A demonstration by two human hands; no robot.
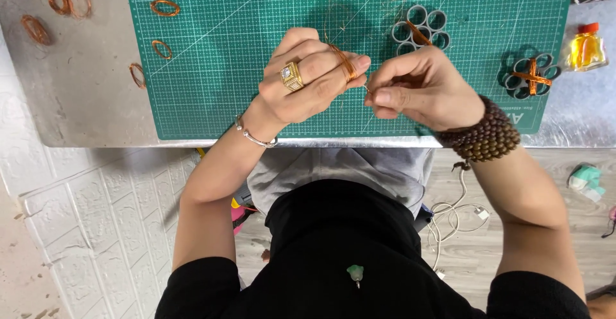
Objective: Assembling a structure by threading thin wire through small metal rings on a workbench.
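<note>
We hold a small coil of copper wire [344, 62] wound round the fingers of our left hand [308, 78], which are curled shut about it above the green cutting mat [224, 49]. Our right hand [420, 88] pinches thumb and forefinger together just beside it, seemingly on the thin wire end, too fine to see clearly. Beyond the knuckles lie two grey tube clusters [421, 27] [531, 75], each crossed by copper. Loose copper rings [162, 29] lie left; a small orange-filled bottle [586, 46] stands right.
</note>
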